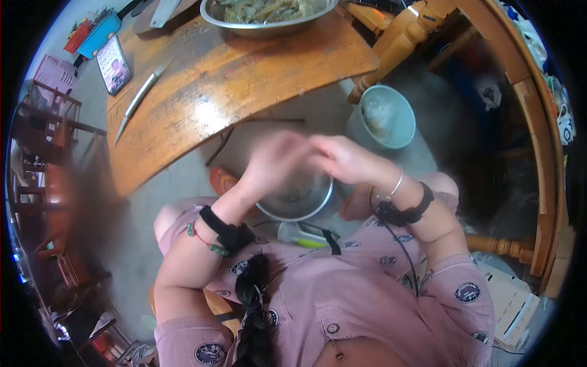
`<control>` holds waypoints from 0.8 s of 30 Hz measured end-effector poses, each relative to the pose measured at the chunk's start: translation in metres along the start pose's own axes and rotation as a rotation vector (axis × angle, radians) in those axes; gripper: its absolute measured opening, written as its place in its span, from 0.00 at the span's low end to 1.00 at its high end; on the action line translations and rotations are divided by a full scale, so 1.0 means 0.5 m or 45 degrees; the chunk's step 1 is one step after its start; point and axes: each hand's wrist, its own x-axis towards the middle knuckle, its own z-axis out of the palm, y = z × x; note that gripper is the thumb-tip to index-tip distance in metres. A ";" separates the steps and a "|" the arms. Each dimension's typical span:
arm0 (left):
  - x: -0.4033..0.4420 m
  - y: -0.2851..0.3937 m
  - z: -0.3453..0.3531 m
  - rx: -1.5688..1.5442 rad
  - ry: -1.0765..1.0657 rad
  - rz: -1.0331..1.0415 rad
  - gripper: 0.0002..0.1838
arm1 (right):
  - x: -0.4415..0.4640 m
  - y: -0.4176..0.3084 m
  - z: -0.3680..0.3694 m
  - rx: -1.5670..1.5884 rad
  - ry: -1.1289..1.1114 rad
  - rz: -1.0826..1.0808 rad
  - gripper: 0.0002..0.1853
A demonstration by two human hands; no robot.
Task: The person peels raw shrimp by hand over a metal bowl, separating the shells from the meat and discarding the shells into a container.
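Observation:
My left hand (pixel 278 162) and my right hand (pixel 344 160) meet above a metal bowl (pixel 284 214) on the floor between my feet. Motion smears the left fingers, so their grip is unclear. The right fingers are bent and pressed together at the left fingertips; whatever they hold, if anything, is too small or hidden to make out. Both hands partly cover the bowl, whose contents are indistinct. On the wooden table ahead stands a metal basin (pixel 269 26) of greyish, shrimp-like pieces (pixel 269 10).
A knife (pixel 139 101) and a lit phone (pixel 114 65) lie on the table's (pixel 244 79) left part. A pale blue bin (pixel 403 125) with a clear plastic bag inside stands at the right, near a turned wooden post (pixel 391 52). An orange slipper (pixel 221 180) shows beside the bowl.

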 end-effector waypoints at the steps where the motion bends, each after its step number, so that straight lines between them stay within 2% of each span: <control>1: -0.004 0.003 0.006 0.052 -0.047 -0.045 0.11 | -0.004 0.005 0.007 0.072 -0.004 0.072 0.09; 3: -0.002 0.003 0.009 0.069 -0.031 -0.094 0.10 | -0.008 0.009 0.020 0.243 0.063 0.188 0.09; 8: -0.010 0.013 0.005 -0.126 -0.047 -0.321 0.09 | -0.002 0.049 0.029 0.097 0.137 0.089 0.13; 10: -0.007 0.017 0.006 -0.173 -0.026 -0.367 0.10 | -0.001 0.051 0.026 -0.082 0.221 -0.098 0.14; 14: -0.003 0.007 0.004 -0.273 0.003 -0.509 0.11 | -0.001 0.067 0.035 -0.219 0.267 -0.195 0.13; 16: -0.004 0.011 0.006 -0.541 0.031 -0.643 0.11 | -0.003 0.078 0.038 -0.452 0.312 -0.319 0.12; 20: -0.005 0.014 0.014 -0.494 0.036 -0.681 0.11 | -0.006 0.076 0.041 -0.556 0.219 -0.259 0.14; 23: -0.008 0.011 0.016 -0.497 0.051 -0.608 0.09 | -0.003 0.080 0.055 -0.560 0.178 -0.297 0.14; 24: -0.009 0.008 0.016 -0.351 0.048 -0.522 0.09 | -0.002 0.082 0.059 -0.605 0.242 -0.379 0.13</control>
